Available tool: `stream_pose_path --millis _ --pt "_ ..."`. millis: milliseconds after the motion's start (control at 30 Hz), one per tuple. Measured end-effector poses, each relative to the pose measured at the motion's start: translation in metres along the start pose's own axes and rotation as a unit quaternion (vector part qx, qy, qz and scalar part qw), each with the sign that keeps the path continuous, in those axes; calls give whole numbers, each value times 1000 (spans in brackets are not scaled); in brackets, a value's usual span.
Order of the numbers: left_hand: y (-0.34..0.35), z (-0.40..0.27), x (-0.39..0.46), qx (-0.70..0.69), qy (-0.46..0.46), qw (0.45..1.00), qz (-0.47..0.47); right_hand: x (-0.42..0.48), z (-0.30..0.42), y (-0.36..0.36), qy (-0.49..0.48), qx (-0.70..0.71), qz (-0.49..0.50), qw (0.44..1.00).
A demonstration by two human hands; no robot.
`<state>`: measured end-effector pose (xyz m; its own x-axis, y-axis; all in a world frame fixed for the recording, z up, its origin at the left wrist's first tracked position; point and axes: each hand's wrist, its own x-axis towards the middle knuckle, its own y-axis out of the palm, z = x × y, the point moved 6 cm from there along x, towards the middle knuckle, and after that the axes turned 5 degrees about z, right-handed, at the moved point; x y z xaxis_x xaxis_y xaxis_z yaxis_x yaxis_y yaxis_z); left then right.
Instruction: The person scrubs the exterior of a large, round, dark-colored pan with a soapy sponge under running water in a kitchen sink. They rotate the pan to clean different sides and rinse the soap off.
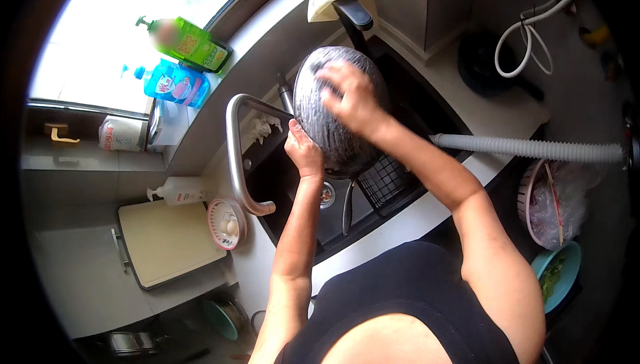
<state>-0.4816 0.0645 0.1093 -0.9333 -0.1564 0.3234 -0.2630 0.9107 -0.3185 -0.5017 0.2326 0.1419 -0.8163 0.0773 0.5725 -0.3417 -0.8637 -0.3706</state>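
Note:
A dark round pan (345, 144), likely a wok, is tilted up over the black sink (300, 224). Pale streaks, perhaps suds, cover the surface facing me. My left hand (304, 151) grips its left edge, thumb up along the rim. Against the upper part of that surface lies my right hand (347, 94), blurred and with fingers spread. Whether a scrubber is under those fingers cannot be made out. A dark handle (348, 209) points down below the pan, near the drain strainer (327, 195). The curved metal faucet (235, 154) stands left of my left hand.
A black wire rack (385, 181) sits in the sink's right part. Left are a pink-rimmed bowl with eggs (212, 214), a cutting board (170, 244) and a white pump bottle (185, 190). Green (200, 46) and blue (175, 84) bottles line the sill. A ribbed hose (530, 146) crosses right.

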Motion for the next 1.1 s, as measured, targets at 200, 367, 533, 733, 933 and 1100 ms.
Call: stream_pose_path --millis 200,367,533,733,933,1100 --pt "-4 9 4 -3 2 1000 -9 57 6 22 45 -122 91 987" --pt "4 7 3 -14 8 1000 -13 51 -8 14 64 -119 52 989" --pt "-5 12 -2 -150 2 988 -23 -54 78 19 -151 -187 97 966" --pt "5 22 2 -132 -10 991 1 51 -2 6 26 -99 10 995" --pt "4 -7 22 48 63 996 45 -59 34 3 -56 -71 -28 996" --pt "34 -10 70 337 282 891 109 -75 35 2 -97 -63 16 993"
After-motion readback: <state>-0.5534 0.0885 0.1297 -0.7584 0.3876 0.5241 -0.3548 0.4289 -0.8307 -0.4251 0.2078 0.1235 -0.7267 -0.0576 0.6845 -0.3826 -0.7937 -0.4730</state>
